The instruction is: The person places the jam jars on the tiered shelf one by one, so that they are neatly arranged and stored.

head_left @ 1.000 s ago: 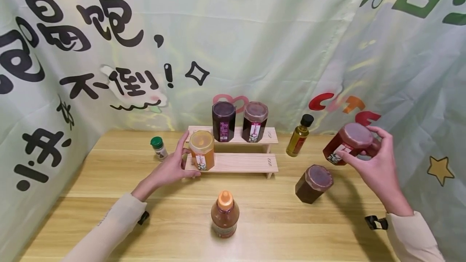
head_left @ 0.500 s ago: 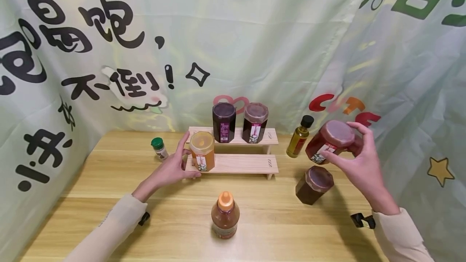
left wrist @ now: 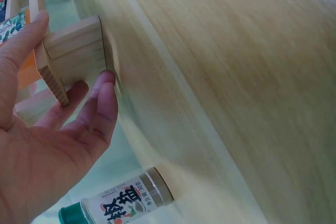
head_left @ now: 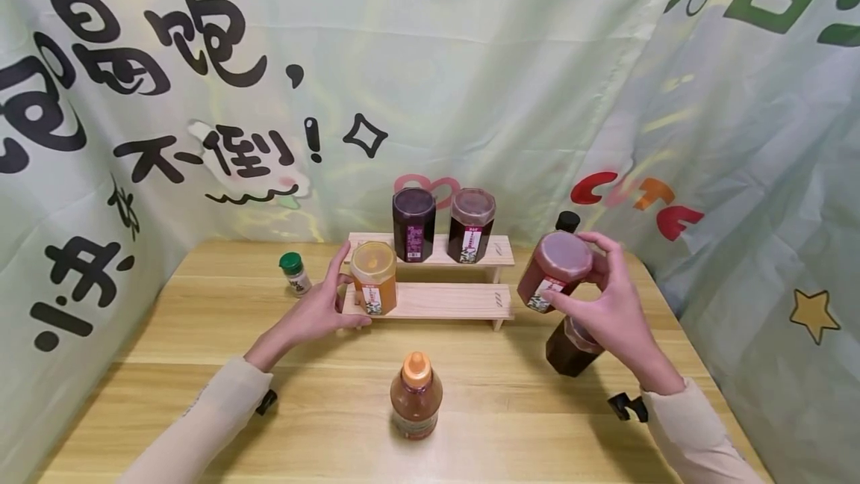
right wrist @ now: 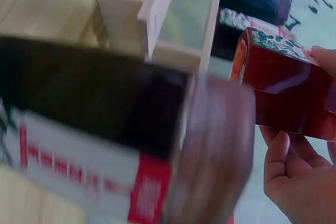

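Note:
My right hand holds a jar of dark red jam above the table, right of the two-tier wooden rack. The right wrist view shows the red jar between thumb and fingers. My left hand grips the rack's left end; in the left wrist view the thumb lies on the rack's edge and the fingers bend round its end. On the lower tier beside that hand stands a jar of amber contents. Two dark jars stand on the upper tier.
Below my right hand a dark jar stands on the table. An oil bottle is mostly hidden behind the held jar. A brown sauce bottle stands in front, and a green-capped seasoning bottle at left. A printed cloth hangs behind.
My right hand has carried the red jar leftward toward the rack, now covering much of the oil bottle and part of the dark jar. The left hand stays in place.

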The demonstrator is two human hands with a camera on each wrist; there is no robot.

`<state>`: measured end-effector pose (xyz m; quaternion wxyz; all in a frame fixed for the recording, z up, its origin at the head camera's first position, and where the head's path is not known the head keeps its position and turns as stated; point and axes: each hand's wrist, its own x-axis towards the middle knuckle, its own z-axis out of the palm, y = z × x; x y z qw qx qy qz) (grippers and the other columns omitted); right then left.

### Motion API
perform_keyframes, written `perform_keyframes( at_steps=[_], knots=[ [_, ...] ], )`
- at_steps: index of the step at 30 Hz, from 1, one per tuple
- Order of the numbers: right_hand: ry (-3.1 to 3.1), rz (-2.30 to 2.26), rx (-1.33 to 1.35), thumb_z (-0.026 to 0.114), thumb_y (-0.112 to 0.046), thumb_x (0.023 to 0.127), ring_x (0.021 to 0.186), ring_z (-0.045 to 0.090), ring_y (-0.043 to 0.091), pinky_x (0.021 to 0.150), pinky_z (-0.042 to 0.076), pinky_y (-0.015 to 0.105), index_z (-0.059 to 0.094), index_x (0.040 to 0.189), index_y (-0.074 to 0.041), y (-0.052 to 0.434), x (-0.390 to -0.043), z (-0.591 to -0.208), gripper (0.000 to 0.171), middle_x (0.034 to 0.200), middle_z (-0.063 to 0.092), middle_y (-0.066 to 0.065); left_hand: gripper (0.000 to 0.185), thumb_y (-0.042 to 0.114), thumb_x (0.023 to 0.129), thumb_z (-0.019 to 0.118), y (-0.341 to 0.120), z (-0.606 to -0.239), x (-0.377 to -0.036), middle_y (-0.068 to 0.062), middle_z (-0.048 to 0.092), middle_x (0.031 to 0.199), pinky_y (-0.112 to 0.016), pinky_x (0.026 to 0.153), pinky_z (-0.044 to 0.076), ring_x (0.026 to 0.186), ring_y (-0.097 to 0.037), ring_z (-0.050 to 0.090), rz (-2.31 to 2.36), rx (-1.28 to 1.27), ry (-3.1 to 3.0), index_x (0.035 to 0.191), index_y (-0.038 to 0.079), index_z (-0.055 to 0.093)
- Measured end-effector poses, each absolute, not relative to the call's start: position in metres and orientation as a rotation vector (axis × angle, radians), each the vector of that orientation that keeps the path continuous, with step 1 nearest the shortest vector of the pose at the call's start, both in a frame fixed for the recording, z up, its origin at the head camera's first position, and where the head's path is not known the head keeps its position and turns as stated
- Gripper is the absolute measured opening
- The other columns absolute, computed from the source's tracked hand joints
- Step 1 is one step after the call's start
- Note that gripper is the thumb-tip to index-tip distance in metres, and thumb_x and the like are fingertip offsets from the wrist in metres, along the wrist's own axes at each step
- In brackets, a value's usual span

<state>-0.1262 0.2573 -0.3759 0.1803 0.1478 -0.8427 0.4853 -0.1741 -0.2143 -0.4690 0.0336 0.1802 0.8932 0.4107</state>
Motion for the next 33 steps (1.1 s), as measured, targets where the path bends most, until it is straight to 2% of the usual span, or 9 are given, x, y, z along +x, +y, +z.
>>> perform_keyframes(
  at_steps=[8, 14, 22, 28, 33],
  knots=[
    [-2.345, 1.451, 0.511, 0.096, 0.002, 0.081, 0.108, 0.065, 0.017, 0.091, 0.051, 0.019, 0.037, 0.16, -0.011, 0.227, -0.134, -0.387, 0.099, 0.134, 0.067, 0.014, 0.145, 0.031, 0.083, 0.1, -0.214, -0.468, -0.176, -0.029, 0.062, 0.147, -0.041, 0.066, 0.052, 0.07, -0.018, 0.062, 1.261, 0.548, 2.753, 0.175, 0.03, -0.012],
    [-2.335, 1.552, 0.546, 0.097, 0.0, 0.081, 0.11, 0.066, 0.018, 0.091, 0.053, 0.021, 0.038, 0.158, -0.01, 0.207, -0.139, -0.395, 0.098, 0.133, 0.068, 0.013, 0.144, 0.033, 0.083, 0.099, -0.214, -0.469, -0.176, -0.028, 0.062, 0.147, -0.041, 0.067, 0.053, 0.07, -0.018, 0.063, 1.266, 0.547, 2.743, 0.175, 0.031, -0.012],
    [-2.341, 1.638, 0.582, 0.098, -0.001, 0.081, 0.112, 0.065, 0.023, 0.094, 0.053, 0.03, 0.039, 0.159, -0.014, 0.181, -0.146, -0.411, 0.098, 0.133, 0.068, 0.011, 0.145, 0.035, 0.083, 0.1, -0.214, -0.471, -0.176, -0.028, 0.062, 0.148, -0.04, 0.065, 0.053, 0.07, -0.018, 0.063, 1.275, 0.545, 2.74, 0.175, 0.032, -0.012],
    [-2.363, 1.657, 0.614, 0.1, -0.001, 0.078, 0.116, 0.067, 0.024, 0.098, 0.055, 0.036, 0.039, 0.156, -0.012, 0.163, -0.148, -0.418, 0.099, 0.131, 0.069, 0.012, 0.145, 0.035, 0.082, 0.1, -0.215, -0.471, -0.176, -0.026, 0.063, 0.147, -0.04, 0.066, 0.054, 0.071, -0.018, 0.063, 1.275, 0.549, 2.747, 0.175, 0.033, -0.011],
    [-2.384, 1.695, 0.619, 0.099, 0.0, 0.078, 0.123, 0.067, 0.027, 0.103, 0.054, 0.037, 0.039, 0.154, -0.01, 0.151, -0.15, -0.421, 0.097, 0.135, 0.068, 0.015, 0.145, 0.035, 0.083, 0.1, -0.215, -0.472, -0.175, -0.027, 0.063, 0.147, -0.039, 0.065, 0.054, 0.071, -0.018, 0.063, 1.287, 0.556, 2.739, 0.175, 0.032, -0.011]
  ],
)
